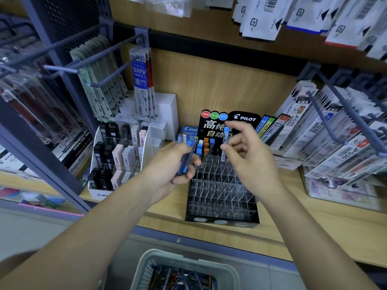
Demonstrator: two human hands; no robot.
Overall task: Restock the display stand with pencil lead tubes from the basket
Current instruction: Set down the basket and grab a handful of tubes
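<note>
Pencil lead tube (pixel 225 141) with a blue cap stands upright in the right hand (pixel 249 158), pinched between thumb and fingertips just above the back rows of the display stand (pixel 222 191); the left hand (pixel 173 166) curls round a bundle of spare tubes (pixel 186 162); more lie in the basket (pixel 184 257) below. A few stocked tubes (pixel 204 146) stand at the back. Best keep it vertical, centre it over one cell beside those, lower straight — release only once seated; a tilt may jam it against the cell walls.
</note>
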